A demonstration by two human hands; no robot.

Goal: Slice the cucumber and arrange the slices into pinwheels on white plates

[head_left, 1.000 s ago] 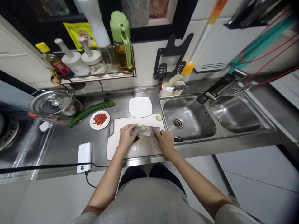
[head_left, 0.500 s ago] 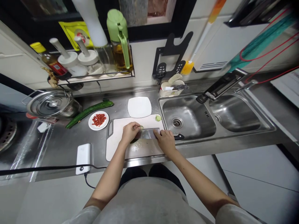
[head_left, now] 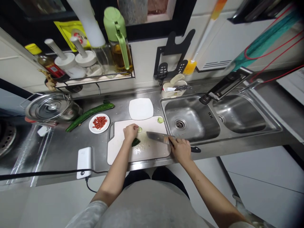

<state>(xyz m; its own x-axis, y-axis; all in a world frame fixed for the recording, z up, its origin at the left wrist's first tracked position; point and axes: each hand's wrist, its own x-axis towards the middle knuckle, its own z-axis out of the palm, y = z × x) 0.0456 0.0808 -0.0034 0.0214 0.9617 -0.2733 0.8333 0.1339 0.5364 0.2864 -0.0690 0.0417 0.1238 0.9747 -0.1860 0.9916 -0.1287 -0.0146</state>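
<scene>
A white cutting board [head_left: 118, 148] lies on the steel counter in front of me. My left hand [head_left: 130, 131] rests on it with fingers curled, pinching a cucumber slice [head_left: 140, 129]. A dark green cucumber piece [head_left: 136, 142] lies just below that hand. My right hand [head_left: 181, 148] grips a cleaver [head_left: 157, 137] by its handle at the board's right edge, with the blade pointing left over the board. Another slice [head_left: 161, 120] sits at the board's far right corner.
A white square plate [head_left: 141, 109] lies behind the board. A small dish of red bits [head_left: 99, 123] and a whole cucumber [head_left: 89, 112] lie to the left, with a lidded pot [head_left: 51, 107] beyond. A white power bank [head_left: 84, 158] with its cable sits front left. A double sink [head_left: 192, 118] is on the right.
My right hand has pulled the cleaver to the right, off the cucumber and toward the board's edge. The left hand has shifted slightly back and now pinches a slice.
</scene>
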